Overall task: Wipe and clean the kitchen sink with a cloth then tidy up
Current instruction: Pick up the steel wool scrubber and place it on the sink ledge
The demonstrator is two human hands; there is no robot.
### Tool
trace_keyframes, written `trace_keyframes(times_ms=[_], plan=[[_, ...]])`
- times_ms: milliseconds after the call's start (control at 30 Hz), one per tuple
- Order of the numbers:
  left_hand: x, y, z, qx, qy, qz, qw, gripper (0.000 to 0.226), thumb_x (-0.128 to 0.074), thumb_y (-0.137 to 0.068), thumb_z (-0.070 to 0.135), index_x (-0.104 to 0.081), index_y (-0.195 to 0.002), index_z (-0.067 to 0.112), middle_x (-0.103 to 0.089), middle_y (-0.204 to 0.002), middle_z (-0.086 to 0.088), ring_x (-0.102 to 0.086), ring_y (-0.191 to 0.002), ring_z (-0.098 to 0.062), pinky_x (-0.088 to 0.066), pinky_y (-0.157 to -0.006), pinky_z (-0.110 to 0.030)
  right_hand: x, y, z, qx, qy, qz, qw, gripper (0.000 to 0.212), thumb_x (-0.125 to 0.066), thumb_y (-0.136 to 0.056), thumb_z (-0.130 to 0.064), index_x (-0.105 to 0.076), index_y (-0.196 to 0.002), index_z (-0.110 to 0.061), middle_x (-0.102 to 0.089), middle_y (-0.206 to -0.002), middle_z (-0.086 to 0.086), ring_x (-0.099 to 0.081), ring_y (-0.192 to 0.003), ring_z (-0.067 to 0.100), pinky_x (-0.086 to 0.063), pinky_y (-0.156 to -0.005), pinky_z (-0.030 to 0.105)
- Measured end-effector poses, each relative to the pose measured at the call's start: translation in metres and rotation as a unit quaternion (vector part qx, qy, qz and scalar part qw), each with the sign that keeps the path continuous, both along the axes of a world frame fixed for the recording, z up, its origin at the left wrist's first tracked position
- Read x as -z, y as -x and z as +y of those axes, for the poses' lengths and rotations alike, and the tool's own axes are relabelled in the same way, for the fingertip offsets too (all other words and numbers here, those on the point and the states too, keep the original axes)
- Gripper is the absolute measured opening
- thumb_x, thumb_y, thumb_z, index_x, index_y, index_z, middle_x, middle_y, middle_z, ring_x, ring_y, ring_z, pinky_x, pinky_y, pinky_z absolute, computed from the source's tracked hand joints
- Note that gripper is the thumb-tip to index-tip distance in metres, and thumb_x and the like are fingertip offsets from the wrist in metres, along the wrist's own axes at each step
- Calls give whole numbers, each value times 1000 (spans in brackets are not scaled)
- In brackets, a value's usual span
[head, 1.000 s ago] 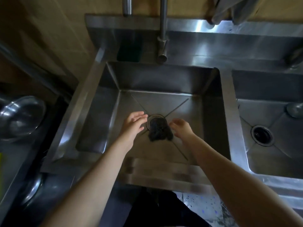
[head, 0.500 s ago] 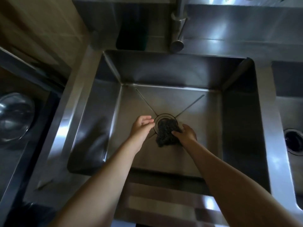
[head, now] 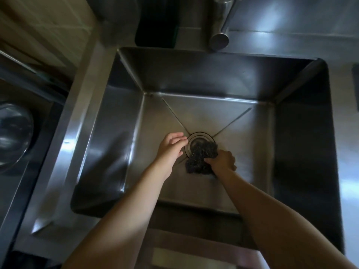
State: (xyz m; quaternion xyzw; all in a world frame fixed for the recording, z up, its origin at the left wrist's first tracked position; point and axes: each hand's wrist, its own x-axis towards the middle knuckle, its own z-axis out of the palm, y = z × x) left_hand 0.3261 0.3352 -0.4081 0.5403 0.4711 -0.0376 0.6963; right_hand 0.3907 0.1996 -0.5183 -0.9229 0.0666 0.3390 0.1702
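Cloth, dark and coarse-looking, lies bunched on the floor of the steel sink, just below the middle of the frame. Its upper end overlaps the lower right part of the round drain. From there it stretches down and to the left, so its long axis runs diagonally from upper right to lower left.

The right hand comes in from the lower right and grips the cloth along its right edge, fingers curled down into the bunched fabric, knuckles up. The left hand sits just left of the cloth, a narrow gap apart, with nothing in it. Its fingers are loosely bent and the tips reach the left rim of the drain. The cloth thus lies between the two hands, held by the right one and not touched by the left. Both forearms are bare and slant in from the bottom edge.

Creases in the sink floor run from the corners toward the drain. At the top of the frame the tap hangs by the back rim. Left of it a dark block stands on the ledge; I cannot tell what it is. The steel tabletop borders the sink on the left. Beyond it, at the left edge, a shiny metal bowl shows, blurred.
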Motion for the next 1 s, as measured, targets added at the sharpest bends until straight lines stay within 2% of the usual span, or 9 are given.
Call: trace_keyframes(times_ms=[100,200,333,467,600,667,767,900,1000], plan=[[-3,2,2,-10,-2,0,1000,20,-57,-89,9,-53,-107,15,-62,-109,0,-55,-113,-17,-43,-99,-38,-4,-2,-1,15,-58,-32,998,47,-75,-73,-35,-64,-116,-20,-55,-115,12,-48,-110,34,-40,-89,41],[-8,6,8,-29,-6,-5,1000,23,-58,-88,9,-54,-110,14,-63,-112,-2,-58,-110,-17,-46,-95,-36,-15,-7,-2,47,-159,-7,986,47,-77,-73,-29,-62,-117,-16,-64,-112,9,-57,-105,30,-44,-87,35],[-25,15,22,-71,-16,-29,997,19,-59,-88,11,-56,-105,18,-62,-115,-4,-60,-106,-15,-47,-86,-31,-49,-11,-7,98,-263,-25,960,38,-77,-74,-23,-64,-107,-10,-65,-92,4,-56,-76,16,-43,-66,21],[-50,23,27,-91,-23,-58,994,15,-58,-89,12,-57,-100,22,-63,-115,-3,-61,-103,-13,-48,-80,-27,-87,-13,-12,139,-324,-28,936,28,-78,-73,-20,-67,-97,-10,-63,-76,-3,-55,-63,5,-38,-42,4],[-82,34,28,-106,-41,-96,989,15,-59,-88,13,-57,-99,23,-62,-116,-4,-62,-101,-13,-48,-77,-26,-136,-12,-9,233,-410,10,882,17,-79,-72,-17,-65,-80,-13,-66,-70,-3,-62,-58,6,-48,-44,13],[-95,37,28,-109,-49,-108,987,15,-61,-87,14,-58,-98,23,-62,-116,-4,-62,-101,-13,-48,-77,-27,-157,-11,-6,242,-445,21,862,15,-77,-73,-13,-65,-80,-14,-68,-74,1,-65,-63,12,-54,-54,20],[-113,40,32,-112,-57,-115,985,14,-61,-86,14,-58,-97,23,-63,-115,-4,-62,-101,-14,-48,-77,-28,-182,-11,-2,235,-460,23,856,20,-77,-73,-14,-65,-87,-9,-69,-84,8,-66,-74,22,-55,-71,32],[-134,42,44,-89,-76,-132,984,15,-60,-87,16,-58,-100,23,-63,-114,-4,-62,-102,-15,-49,-81,-29,-209,-6,8,255,-479,25,840,18,-77,-74,-17,-63,-84,-10,-68,-80,6,-66,-65,17,-53,-54,25],[-145,40,61,-63,-75,-148,984,19,-59,-88,16,-56,-107,20,-62,-117,-6,-61,-105,-17,-48,-89,-33,-223,-1,21,283,-496,22,821,18,-76,-75,-15,-64,-86,-6,-68,-77,7,-65,-58,15,-49,-49,21]])
